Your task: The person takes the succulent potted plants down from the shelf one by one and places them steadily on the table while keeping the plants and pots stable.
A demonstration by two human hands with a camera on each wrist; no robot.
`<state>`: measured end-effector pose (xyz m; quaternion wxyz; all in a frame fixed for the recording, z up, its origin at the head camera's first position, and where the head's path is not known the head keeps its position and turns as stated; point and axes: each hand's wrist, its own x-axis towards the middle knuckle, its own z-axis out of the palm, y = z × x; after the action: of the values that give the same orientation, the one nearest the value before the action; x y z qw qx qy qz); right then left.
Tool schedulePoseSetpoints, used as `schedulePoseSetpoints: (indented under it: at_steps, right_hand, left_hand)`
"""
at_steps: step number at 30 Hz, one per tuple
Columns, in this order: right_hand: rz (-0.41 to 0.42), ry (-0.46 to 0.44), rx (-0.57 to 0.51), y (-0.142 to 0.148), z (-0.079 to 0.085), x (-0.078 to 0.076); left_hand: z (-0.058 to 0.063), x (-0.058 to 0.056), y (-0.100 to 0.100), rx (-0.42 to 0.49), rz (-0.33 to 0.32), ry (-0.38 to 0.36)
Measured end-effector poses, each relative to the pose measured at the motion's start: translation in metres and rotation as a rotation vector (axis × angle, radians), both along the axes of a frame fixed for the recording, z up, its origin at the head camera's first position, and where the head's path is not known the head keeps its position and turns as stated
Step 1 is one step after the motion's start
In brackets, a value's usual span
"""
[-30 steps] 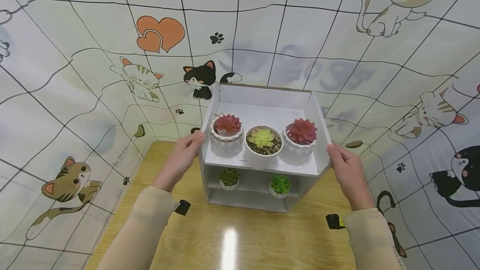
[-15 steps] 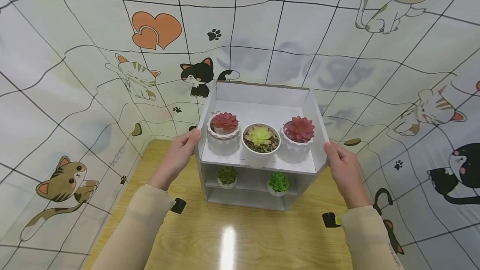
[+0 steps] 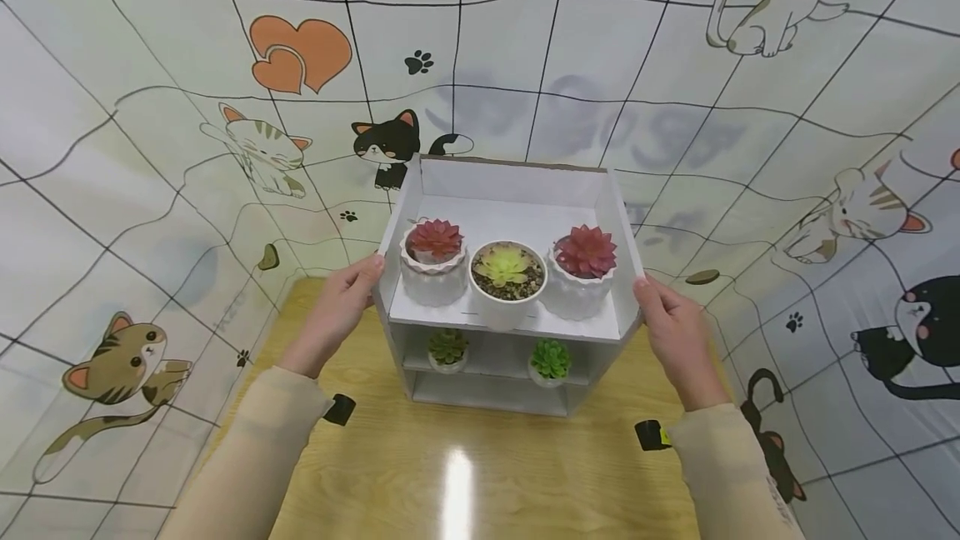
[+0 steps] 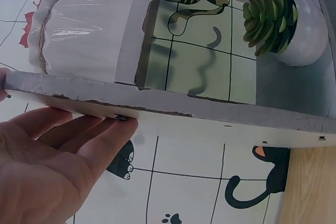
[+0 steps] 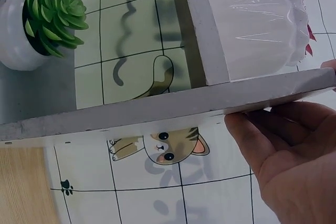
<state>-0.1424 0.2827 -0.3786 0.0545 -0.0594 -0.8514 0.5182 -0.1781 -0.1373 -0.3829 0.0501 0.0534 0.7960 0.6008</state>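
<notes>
- a white open-fronted tabletop shelf with raised sides (image 3: pixel 510 215) is standing upright over the table, between the two hands; whether its base is touching the wood, i cannot tell.
- on its top deck, a left white scalloped pot with a red succulent (image 3: pixel 435 269), a round white pot with a yellow-green succulent (image 3: pixel 507 273) and a right white scalloped pot with a red succulent (image 3: pixel 581 273) are sitting in a row.
- beneath, a small white pot with a dark green succulent (image 3: pixel 447 348) and a small white pot with a bright green succulent (image 3: pixel 550 361) are standing apart.
- the left hand (image 3: pixel 337 307) is pinching the left side panel, fingers together outside; the right hand (image 3: pixel 675 336) is pinching the right panel likewise.
- shelf and hands are appearing slightly farther left than a second ago, but the white cat-print wall sheet (image 3: pixel 225 23) is drifting too; the pots are keeping their order, so the load seems to be staying steady during this handling.
- a pale wood-grain table (image 3: pixel 375 473) is spreading below.
</notes>
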Motion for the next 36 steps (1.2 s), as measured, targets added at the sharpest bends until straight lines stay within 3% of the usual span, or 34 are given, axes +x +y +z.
schedulePoseSetpoints:
  at_steps: [7,18,29,36]
  right_hand:
    - [0.012,0.02,0.015,-0.001,0.001,-0.002]
    - [0.121,-0.042,0.112,0.008,0.006,-0.002]
    - [0.231,-0.058,0.134,0.009,0.02,-0.005]
    - [0.248,-0.081,0.22,0.01,0.03,-0.004]
  left_hand:
    - [0.003,0.001,-0.002,-0.016,0.001,-0.011]
    - [0.0,0.003,0.005,-0.08,0.051,0.048]
    - [0.008,0.004,0.004,-0.142,0.072,0.023]
    - [0.009,0.005,0.01,-0.182,0.131,0.096]
